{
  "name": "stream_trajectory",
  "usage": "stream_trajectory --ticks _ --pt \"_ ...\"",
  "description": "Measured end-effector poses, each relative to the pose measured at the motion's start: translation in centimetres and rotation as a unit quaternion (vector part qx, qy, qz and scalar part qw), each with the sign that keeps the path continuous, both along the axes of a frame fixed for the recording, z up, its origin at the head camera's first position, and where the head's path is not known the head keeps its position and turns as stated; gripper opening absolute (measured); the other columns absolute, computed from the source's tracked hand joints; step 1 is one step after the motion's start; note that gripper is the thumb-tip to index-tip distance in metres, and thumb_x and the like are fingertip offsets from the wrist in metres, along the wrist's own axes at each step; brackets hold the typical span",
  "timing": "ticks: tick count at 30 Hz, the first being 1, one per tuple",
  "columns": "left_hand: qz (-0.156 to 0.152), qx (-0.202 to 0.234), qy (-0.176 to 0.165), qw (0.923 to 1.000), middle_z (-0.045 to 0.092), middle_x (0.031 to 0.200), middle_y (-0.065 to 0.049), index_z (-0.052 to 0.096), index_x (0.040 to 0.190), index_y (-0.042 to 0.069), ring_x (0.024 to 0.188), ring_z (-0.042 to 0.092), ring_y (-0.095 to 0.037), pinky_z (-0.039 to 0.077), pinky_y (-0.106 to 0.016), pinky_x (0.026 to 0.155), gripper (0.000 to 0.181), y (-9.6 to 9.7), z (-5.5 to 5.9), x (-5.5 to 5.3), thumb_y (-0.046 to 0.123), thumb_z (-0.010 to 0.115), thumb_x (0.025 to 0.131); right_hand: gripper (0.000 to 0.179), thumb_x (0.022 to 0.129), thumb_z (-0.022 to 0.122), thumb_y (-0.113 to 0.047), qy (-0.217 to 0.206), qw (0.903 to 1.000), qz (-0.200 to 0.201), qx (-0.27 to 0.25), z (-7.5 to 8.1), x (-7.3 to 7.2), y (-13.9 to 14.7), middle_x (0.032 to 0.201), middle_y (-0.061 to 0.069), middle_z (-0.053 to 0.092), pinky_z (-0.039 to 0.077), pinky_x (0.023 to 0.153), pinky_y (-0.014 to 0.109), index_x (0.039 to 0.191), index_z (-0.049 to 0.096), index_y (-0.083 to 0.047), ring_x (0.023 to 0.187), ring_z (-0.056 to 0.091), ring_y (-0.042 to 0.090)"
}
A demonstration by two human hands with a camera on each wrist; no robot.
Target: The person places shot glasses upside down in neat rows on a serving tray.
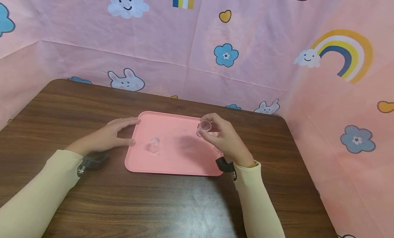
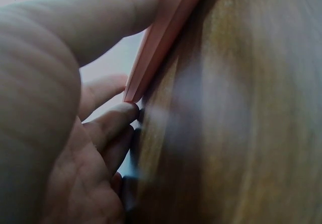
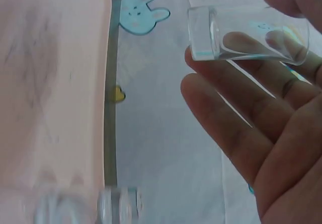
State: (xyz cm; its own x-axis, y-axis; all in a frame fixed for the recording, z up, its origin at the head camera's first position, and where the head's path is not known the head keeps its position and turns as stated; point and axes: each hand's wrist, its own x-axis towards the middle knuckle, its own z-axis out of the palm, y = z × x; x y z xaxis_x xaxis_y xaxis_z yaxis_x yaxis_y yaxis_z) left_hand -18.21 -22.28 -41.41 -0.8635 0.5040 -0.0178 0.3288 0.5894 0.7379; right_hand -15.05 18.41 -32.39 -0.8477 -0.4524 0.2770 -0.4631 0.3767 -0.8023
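Observation:
My right hand (image 1: 226, 139) holds a small clear shot glass (image 1: 205, 126) between thumb and fingers, above the right part of the pink tray (image 1: 175, 166). In the right wrist view this thick-bottomed glass (image 3: 251, 35) lies sideways across my fingers, with nothing in it. My left hand (image 1: 106, 135) is at the tray's left edge, thumb and fingertips at the rim, fingers spread. The left wrist view shows those fingers close along the tray's rim (image 2: 156, 43). Another clear glass (image 1: 155, 147) stands on the left part of the tray. More clear glassware (image 1: 217, 149) is partly hidden behind my right hand.
The tray lies on a dark brown wooden table (image 1: 160, 207). A pink cloth (image 1: 197, 43) with rainbows, clouds and rabbits hangs behind the table and along its right side. At the bottom of the right wrist view, clear glasses (image 3: 121, 205) stand near the tray's edge.

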Motion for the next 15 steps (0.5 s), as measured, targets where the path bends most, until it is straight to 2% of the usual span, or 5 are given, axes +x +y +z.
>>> stream_trajectory --ticks 7,13,15 --pt "0.000 -0.001 -0.001 1.0000 0.032 0.165 -0.020 0.042 0.158 0.013 0.152 0.020 -0.049 0.019 -0.076 0.115 0.081 -0.1 0.0 0.0 0.041 0.079 0.091 0.028 0.095 0.075 -0.009 0.047 0.9983 0.033 0.006 0.6 -0.4 -2.2 0.101 -0.001 0.069 0.059 0.088 0.047 0.119 0.061 -0.012 0.095 0.066 0.016" --pt "0.002 -0.005 -0.005 1.0000 0.031 0.166 -0.020 0.043 0.158 0.014 0.152 0.020 -0.049 0.019 -0.077 0.115 0.082 -0.1 -0.1 -0.1 0.042 0.080 0.090 0.032 0.093 0.078 -0.008 0.049 0.9981 0.038 0.003 1.1 -0.3 -3.8 0.104 -0.001 0.069 0.060 0.090 0.038 0.122 0.064 -0.011 0.097 0.067 0.013" --pt "0.001 -0.006 -0.002 1.0000 0.032 0.165 -0.020 0.043 0.158 0.014 0.152 0.020 -0.049 0.019 -0.076 0.115 0.082 -0.1 -0.1 -0.1 0.042 0.080 0.090 0.036 0.091 0.079 -0.007 0.061 0.9974 0.037 -0.001 1.1 -0.2 -4.4 0.104 -0.001 0.070 0.061 0.089 0.039 0.124 0.066 -0.010 0.096 0.067 0.013"
